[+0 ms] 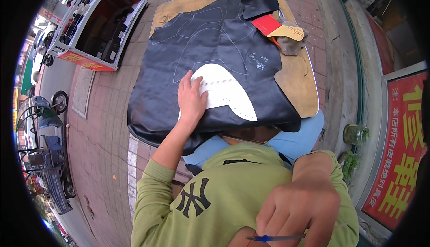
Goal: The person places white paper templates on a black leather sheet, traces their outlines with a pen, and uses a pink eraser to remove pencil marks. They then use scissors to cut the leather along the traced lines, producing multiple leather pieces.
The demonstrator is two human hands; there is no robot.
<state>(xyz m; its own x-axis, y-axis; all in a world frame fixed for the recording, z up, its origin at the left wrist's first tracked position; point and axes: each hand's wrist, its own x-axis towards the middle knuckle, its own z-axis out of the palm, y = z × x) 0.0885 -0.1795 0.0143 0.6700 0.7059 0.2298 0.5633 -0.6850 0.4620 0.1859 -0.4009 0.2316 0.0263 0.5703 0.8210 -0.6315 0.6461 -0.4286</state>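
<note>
My left hand [192,98] lies with fingers spread on a white curved pattern piece [230,90], pressing it against a black leather sheet [156,83]. Pale outlines of curved shapes are drawn across the leather, some of them above the pattern. Raised close to my chest, my right hand [300,209] has its fingers closed on a thin pen [277,237] with a blue part and a dark tip pointing left. The leather hangs over the near edge of a wooden board [301,83], above my knees.
Black leather scraps [257,4], a red and yellow card [268,25] and a grey cloth-like lump [291,43] lie at the board's far right. A display cabinet [101,27] stands far left, a parked three-wheeler [45,153] left. Glass jars [356,134] sit by the red sign [396,157] at right.
</note>
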